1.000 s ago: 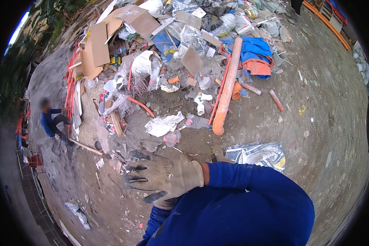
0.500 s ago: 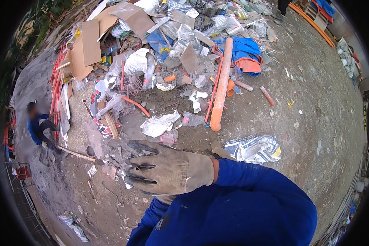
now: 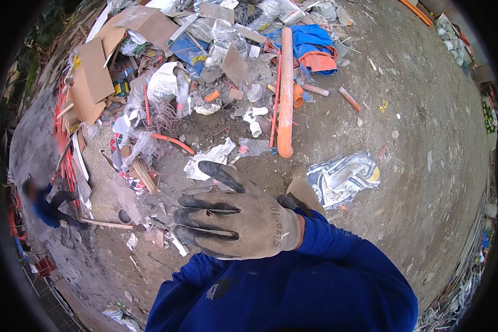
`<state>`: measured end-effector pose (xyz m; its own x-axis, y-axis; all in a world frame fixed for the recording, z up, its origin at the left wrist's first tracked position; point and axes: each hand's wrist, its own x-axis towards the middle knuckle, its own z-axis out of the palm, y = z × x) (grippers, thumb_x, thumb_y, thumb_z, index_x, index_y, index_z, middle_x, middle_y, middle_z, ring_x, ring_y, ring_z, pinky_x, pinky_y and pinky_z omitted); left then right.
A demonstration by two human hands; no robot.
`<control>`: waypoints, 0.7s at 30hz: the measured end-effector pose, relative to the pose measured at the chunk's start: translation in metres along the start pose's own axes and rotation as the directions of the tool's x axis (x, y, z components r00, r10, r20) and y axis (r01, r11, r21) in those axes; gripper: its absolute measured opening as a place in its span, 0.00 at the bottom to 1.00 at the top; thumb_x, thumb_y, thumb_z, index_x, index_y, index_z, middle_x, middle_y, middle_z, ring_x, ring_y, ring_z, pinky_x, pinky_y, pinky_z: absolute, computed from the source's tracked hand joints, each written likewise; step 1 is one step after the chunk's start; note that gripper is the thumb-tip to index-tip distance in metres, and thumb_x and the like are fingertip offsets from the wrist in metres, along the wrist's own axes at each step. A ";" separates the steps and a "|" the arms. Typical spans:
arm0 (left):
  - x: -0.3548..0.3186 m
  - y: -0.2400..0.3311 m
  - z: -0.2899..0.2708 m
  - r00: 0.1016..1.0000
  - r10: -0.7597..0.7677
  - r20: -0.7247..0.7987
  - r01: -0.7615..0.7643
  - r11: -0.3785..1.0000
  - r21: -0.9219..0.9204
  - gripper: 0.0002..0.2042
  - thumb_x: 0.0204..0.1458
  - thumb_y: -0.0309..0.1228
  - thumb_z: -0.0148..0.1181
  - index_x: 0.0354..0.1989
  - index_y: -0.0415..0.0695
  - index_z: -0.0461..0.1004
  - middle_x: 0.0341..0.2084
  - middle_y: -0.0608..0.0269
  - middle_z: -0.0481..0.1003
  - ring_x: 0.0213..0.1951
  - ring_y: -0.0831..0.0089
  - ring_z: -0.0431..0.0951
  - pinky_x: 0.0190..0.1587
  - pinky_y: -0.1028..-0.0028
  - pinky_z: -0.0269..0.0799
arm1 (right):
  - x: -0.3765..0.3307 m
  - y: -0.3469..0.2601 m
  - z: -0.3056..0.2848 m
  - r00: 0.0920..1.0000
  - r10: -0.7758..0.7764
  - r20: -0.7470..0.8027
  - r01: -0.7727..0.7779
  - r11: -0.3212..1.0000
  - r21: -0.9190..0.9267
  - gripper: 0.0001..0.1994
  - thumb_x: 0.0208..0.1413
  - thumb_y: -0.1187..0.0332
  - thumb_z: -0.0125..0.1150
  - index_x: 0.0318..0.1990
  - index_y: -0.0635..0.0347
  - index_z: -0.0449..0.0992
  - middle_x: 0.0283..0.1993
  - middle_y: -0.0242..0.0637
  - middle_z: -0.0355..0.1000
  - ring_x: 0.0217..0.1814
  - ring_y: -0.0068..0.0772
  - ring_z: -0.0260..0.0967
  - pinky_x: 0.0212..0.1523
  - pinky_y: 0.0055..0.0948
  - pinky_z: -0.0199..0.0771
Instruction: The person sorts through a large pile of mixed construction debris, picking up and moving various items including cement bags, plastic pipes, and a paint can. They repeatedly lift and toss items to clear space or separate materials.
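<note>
Right hand [image 3: 235, 221]: gloved (grey knit, dark palm coating), raised across the chest, fingers [image 3: 205, 203] spread and pointing left, thumb up; open, holding nothing. Blue sleeve [image 3: 337, 254] runs from the wrist to the lower right. Left hand: only a tan glove edge [image 3: 306, 195] shows behind the right wrist; whether it is open or closed cannot be told.

Nearest things: one white crumpled bag [image 3: 207, 160] on the dirt, just above the thumb; one silver foil sack [image 3: 343, 177], to the right of the wrist.

Farther up: one long orange pipe [image 3: 285, 94], lying lengthwise, with one short orange fitting [image 3: 297, 95] beside it; one blue tarp [image 3: 310, 39]; cardboard sheets [image 3: 94, 77], several, in the rubble heap.

Far left: one person [image 3: 44, 202] in blue, crouched.
</note>
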<state>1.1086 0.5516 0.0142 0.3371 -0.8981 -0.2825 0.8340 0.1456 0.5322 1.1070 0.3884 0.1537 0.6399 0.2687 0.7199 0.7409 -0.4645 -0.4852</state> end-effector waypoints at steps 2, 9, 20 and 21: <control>0.020 0.008 0.007 0.999 -0.031 0.044 0.030 0.999 0.030 0.25 0.63 0.42 0.62 0.66 0.45 0.68 0.49 0.65 0.75 0.50 0.74 0.75 0.53 0.70 0.74 | -0.006 0.011 -0.015 0.997 0.076 -0.032 -0.073 0.994 0.081 0.21 0.55 0.61 0.64 0.56 0.54 0.78 0.56 0.36 0.74 0.65 0.43 0.70 0.71 0.66 0.57; 0.130 0.006 0.049 0.982 -0.114 0.152 0.102 0.991 0.084 0.25 0.63 0.41 0.62 0.66 0.44 0.68 0.49 0.65 0.75 0.51 0.74 0.75 0.53 0.69 0.73 | -0.039 0.064 -0.092 0.989 0.134 -0.069 -0.080 0.854 0.513 0.29 0.56 0.55 0.67 0.64 0.56 0.74 0.60 0.42 0.73 0.65 0.50 0.69 0.70 0.64 0.57; 0.362 -0.012 0.169 0.958 -0.169 0.233 0.135 0.979 0.152 0.25 0.63 0.41 0.61 0.65 0.44 0.68 0.49 0.65 0.75 0.51 0.74 0.74 0.54 0.69 0.73 | -0.122 0.165 -0.322 0.939 0.217 0.267 -0.322 0.828 0.460 0.36 0.57 0.44 0.67 0.68 0.54 0.69 0.68 0.44 0.66 0.72 0.53 0.61 0.72 0.52 0.61; 0.376 -0.012 0.178 0.952 -0.172 0.255 0.131 0.977 0.169 0.25 0.63 0.41 0.61 0.65 0.44 0.68 0.49 0.65 0.75 0.51 0.74 0.74 0.54 0.69 0.73 | -0.130 0.169 -0.336 0.952 0.204 0.229 -0.291 0.833 0.470 0.35 0.57 0.45 0.67 0.67 0.54 0.71 0.66 0.44 0.68 0.70 0.53 0.64 0.70 0.51 0.64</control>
<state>1.1473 0.1381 0.0434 0.0661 -0.9854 -0.1567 0.7854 -0.0454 0.6174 1.0807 -0.0091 0.1447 0.8069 0.3542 0.4728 0.5266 -0.0684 -0.8474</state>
